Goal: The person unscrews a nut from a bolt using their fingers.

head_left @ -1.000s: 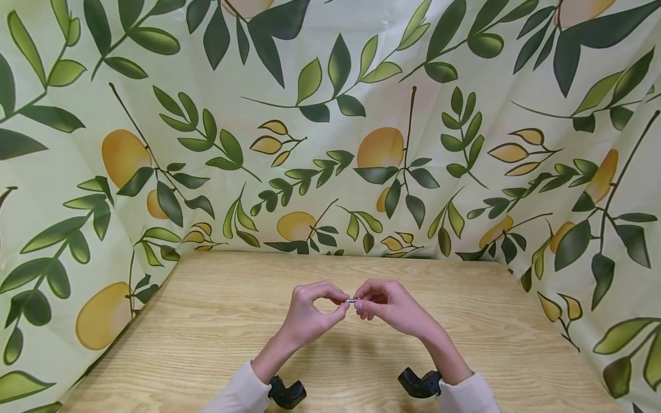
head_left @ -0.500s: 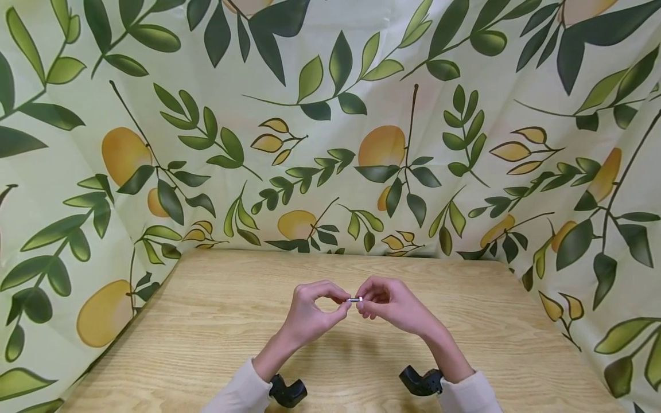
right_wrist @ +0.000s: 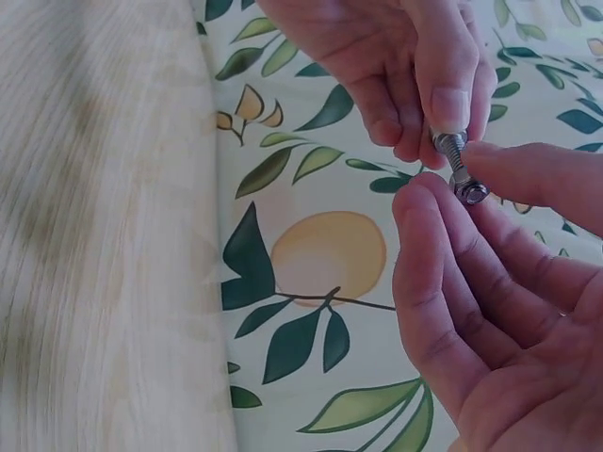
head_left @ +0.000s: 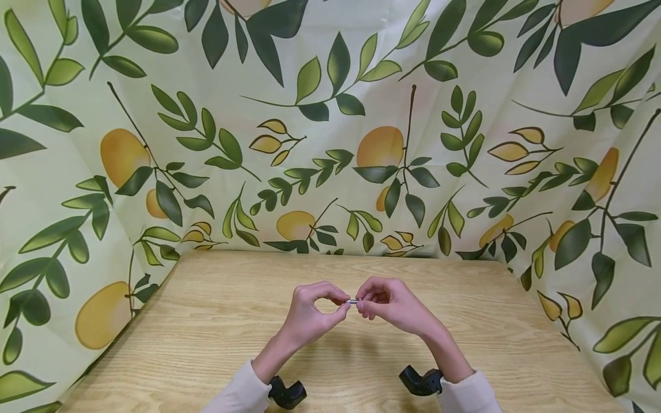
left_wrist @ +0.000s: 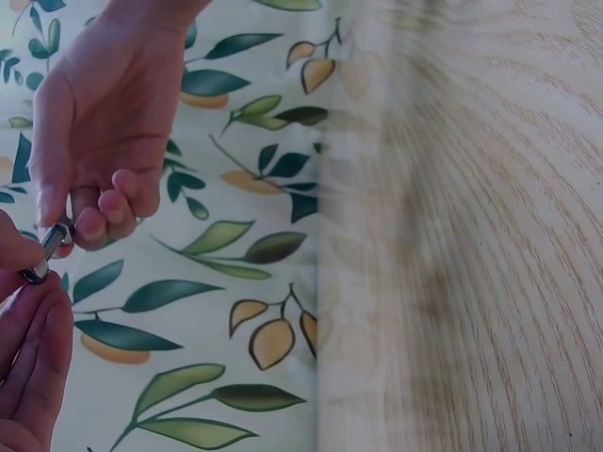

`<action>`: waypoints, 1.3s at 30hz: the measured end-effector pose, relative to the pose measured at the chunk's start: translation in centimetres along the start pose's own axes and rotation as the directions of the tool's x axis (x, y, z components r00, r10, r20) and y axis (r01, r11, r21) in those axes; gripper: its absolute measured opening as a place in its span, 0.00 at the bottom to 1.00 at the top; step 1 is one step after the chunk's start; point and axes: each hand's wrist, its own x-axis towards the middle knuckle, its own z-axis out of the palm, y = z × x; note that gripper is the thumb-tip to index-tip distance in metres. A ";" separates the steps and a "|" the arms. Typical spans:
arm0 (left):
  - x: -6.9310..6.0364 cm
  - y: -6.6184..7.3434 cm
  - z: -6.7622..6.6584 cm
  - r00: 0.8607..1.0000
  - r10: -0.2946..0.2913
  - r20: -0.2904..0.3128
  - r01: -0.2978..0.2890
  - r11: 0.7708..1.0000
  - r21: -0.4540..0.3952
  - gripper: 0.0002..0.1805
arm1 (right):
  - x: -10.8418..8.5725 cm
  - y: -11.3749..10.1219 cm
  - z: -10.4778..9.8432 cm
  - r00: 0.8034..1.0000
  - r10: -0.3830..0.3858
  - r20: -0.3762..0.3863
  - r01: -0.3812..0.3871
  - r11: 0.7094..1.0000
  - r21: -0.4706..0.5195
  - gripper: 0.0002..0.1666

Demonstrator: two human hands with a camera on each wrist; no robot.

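A small silver threaded bolt (head_left: 353, 301) (left_wrist: 51, 243) (right_wrist: 454, 158) lies between the fingertips of both hands, above the table. My left hand (head_left: 310, 317) (left_wrist: 33, 363) (right_wrist: 415, 71) pinches one end between thumb and index finger. At the other end, the thumb and fingers of my right hand (head_left: 395, 307) (left_wrist: 113, 118) (right_wrist: 513, 301) hold a hex-shaped piece (left_wrist: 64, 229) (right_wrist: 471, 191); whether this is a nut or the bolt's head I cannot tell. Fingertips partly hide both ends.
A light wooden table (head_left: 232, 287) extends below and around the hands. Behind it and at both sides hangs a cloth (head_left: 320, 189) printed with leaves and fruit. Black wrist mounts (head_left: 287, 393) (head_left: 420, 382) sit by the pale sleeves.
The bolt shows more at its right end half a second ago than now, as the right fingertips cover it again. Both hands stay nearly in place.
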 end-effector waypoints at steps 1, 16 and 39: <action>0.0 0.0 0.0 1.000 0.010 -0.001 -0.010 1.000 0.002 0.10 | 0.0 0.0 0.0 1.000 0.002 -0.003 -0.002 1.000 0.001 0.08; -0.1 0.0 -0.1 1.000 -0.018 -0.009 0.018 1.000 0.009 0.11 | 0.2 0.1 0.0 0.997 0.016 0.075 -0.016 1.000 -0.005 0.15; 0.0 0.3 0.0 1.000 -0.001 -0.008 0.001 1.000 -0.006 0.10 | 0.1 0.1 0.1 0.997 0.039 0.063 -0.039 0.999 0.001 0.15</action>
